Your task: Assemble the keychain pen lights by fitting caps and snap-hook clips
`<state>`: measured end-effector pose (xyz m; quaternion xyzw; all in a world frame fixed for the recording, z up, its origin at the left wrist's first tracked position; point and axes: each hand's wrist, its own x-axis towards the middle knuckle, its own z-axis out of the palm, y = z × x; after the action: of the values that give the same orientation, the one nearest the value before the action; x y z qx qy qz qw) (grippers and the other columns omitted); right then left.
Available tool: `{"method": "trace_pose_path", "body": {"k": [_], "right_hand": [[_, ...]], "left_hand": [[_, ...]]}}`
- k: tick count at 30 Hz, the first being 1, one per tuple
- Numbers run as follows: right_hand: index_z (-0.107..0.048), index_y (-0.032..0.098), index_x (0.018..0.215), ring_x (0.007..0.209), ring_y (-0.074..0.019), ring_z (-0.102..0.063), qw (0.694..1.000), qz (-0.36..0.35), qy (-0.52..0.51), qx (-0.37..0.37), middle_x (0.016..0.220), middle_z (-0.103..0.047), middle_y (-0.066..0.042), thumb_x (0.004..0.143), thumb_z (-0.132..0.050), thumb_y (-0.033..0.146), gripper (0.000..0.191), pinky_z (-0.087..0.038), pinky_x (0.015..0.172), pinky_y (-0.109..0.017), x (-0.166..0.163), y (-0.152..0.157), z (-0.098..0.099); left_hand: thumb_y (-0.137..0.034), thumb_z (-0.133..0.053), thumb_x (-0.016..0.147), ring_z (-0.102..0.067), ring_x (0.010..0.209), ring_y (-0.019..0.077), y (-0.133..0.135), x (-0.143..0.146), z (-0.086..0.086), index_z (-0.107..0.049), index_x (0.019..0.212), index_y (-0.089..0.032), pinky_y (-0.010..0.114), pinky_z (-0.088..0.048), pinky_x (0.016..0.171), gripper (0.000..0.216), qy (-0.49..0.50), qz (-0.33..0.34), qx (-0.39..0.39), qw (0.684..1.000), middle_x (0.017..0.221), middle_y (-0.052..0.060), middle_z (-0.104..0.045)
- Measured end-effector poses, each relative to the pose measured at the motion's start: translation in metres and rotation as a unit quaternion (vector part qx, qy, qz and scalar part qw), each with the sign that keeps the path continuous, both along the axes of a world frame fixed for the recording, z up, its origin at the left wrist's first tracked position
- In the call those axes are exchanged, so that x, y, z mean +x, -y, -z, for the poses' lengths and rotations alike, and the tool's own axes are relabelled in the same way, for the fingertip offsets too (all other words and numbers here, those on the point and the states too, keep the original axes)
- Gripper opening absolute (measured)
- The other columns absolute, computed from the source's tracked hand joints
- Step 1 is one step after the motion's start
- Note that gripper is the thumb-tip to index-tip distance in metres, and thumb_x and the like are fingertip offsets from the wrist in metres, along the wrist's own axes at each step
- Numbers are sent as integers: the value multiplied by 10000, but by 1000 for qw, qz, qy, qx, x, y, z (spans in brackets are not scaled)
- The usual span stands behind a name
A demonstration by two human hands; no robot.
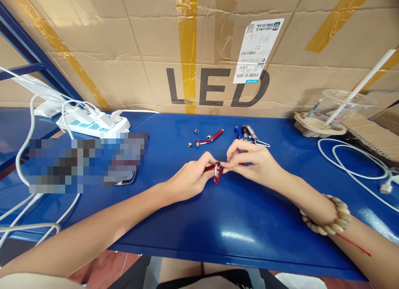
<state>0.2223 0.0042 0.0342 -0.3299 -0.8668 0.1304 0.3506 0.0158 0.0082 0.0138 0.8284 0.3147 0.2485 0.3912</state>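
Observation:
My left hand [191,179] and my right hand [249,164] meet over the middle of the blue table [218,222]. Between them is a small red keychain torch with a red clip [217,172]. The left fingers pinch its red body; the right fingers pinch at the clip end. Just behind lie another red keychain torch [215,136], a loose red clip [202,143], two small metal caps [196,131] and a row of blue, black and silver torches [246,133].
A white power strip [93,124] with plugs and cables sits at the back left. A blurred patch [87,162] covers items at left. White cable [352,164] loops at right, near a plastic cup with straw [339,104]. A cardboard wall [199,52] backs the table.

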Motion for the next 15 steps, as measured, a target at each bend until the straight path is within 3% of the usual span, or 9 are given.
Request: {"method": "trace_pose_path", "body": {"k": [7,15], "right_hand": [[-655,188,639,618,-103,-531,1000,21,15,-17,766,-591,-38,838,-577,353,270,-389,541,-229,-3,3,2],[-594,176,598,623,-110,-507,996,62,-4,-69,739,-565,-24,792,-623,335,253,-365,523,-234,-10,7,6]], "left_hand": [[-178,-394,874,-609,736,108,-2,-1,3,-303,1132,-210,238,-455,688,276,0,12,33,999,861,1,-659],[-240,-414,880,-635,756,135,0,1,0,-328,1081,-222,248,-462,680,219,-16,-20,43,999,857,12,-651]]}}
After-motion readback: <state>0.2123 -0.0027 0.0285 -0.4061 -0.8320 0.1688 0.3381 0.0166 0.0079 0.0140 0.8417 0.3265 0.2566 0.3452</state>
